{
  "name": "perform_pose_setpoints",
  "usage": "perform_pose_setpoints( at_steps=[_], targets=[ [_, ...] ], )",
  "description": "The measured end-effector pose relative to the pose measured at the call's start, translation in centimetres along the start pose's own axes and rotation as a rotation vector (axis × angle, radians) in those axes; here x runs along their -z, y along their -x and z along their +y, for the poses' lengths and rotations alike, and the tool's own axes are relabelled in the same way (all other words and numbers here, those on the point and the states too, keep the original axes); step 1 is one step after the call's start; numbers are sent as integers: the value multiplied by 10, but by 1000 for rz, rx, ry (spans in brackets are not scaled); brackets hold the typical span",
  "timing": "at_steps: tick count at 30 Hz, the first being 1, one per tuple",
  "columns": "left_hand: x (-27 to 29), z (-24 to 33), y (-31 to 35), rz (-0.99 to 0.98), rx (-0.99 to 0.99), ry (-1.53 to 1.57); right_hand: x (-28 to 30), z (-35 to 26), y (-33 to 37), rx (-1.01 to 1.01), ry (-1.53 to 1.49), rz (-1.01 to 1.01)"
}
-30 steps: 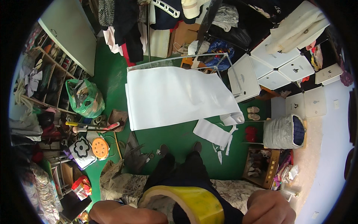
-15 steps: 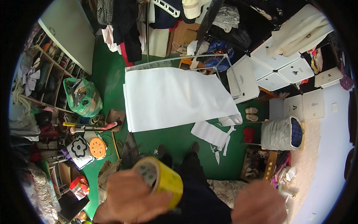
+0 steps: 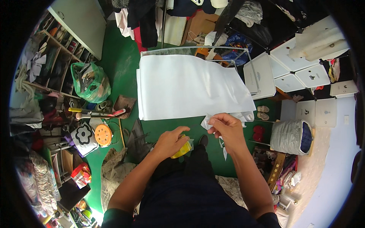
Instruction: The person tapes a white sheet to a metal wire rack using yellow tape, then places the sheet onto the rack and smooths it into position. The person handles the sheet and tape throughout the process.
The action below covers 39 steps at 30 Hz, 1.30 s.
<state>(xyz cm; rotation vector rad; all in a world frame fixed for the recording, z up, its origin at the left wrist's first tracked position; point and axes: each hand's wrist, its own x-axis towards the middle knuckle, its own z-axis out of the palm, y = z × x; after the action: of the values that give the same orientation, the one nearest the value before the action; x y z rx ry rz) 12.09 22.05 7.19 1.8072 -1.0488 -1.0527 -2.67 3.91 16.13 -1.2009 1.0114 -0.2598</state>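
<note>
A roll of yellow tape is in my left hand, low in front of my body. The thumb lies over the roll and the index finger points out to the right. My right hand is up to the right, thumb and fingers pinched together; anything between them is too small to make out. Just beyond both hands, a large white sheet lies folded over a frame of thin metal bars. Behind my right hand a piece of white sheet and cut strips lie on the green floor.
To the left are a green plastic bag, a dustpan, an orange round stool and crowded shelves. White cabinet doors and a silvery bundle stand on the right. Hanging clothes line the far side.
Both hands have moved forward, away from my body and lower. The tape roll went with my left hand. My right hand has come inward, and the whole view has shifted slightly.
</note>
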Motion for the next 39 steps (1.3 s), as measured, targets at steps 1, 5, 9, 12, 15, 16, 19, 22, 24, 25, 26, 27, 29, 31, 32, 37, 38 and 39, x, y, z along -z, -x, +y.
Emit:
perform_pose_setpoints(
  at_steps=[1,5,9,12,15,16,19,22,24,25,26,27,29,31,32,37,38,39],
  targets=[
    [-5,-7,-4,-10,17,-5,-1,4,-3,24,38,20],
    [-22,-24,-18,-38,59,-52,-2,30,-17,324,307,117],
    [-26,-25,-29,-78,83,-91,-5,48,-26,834,840,228],
    [-30,-29,-36,-80,73,-131,-13,46,-24,1051,1057,259],
    [-34,-30,-40,-50,10,-142,-17,51,-30,1138,1092,267],
    [-35,-30,-41,-50,-2,-156,-17,53,-33,1136,1089,268],
    [-39,-32,-45,-49,-40,-176,-19,62,-40,1128,1082,270],
    [-41,-32,-48,-57,-66,-159,-21,67,-46,1122,1078,276],
    [-40,-31,-49,-77,-64,-164,-23,68,-48,1127,1085,290],
    [-41,-32,-50,-76,-65,-161,-23,69,-49,1120,1081,287],
    [-41,-33,-51,-75,-65,-158,-23,72,-51,1112,1078,285],
    [-42,-34,-52,-74,-66,-154,-23,73,-52,1105,1075,282],
    [-42,-35,-52,-68,-82,-166,-22,75,-53,1100,1094,297],
    [-42,-36,-53,-75,-90,-180,-22,77,-53,1090,1109,309],
    [-42,-37,-54,-84,-90,-189,-22,78,-53,1085,1114,314],
    [-40,-36,-56,-116,-82,-206,-22,79,-50,1062,1151,317],
    [-40,-36,-56,-110,-91,-212,-22,79,-50,1057,1155,316],
    [-40,-37,-57,-104,-100,-217,-22,79,-50,1053,1159,315]
  ],
)
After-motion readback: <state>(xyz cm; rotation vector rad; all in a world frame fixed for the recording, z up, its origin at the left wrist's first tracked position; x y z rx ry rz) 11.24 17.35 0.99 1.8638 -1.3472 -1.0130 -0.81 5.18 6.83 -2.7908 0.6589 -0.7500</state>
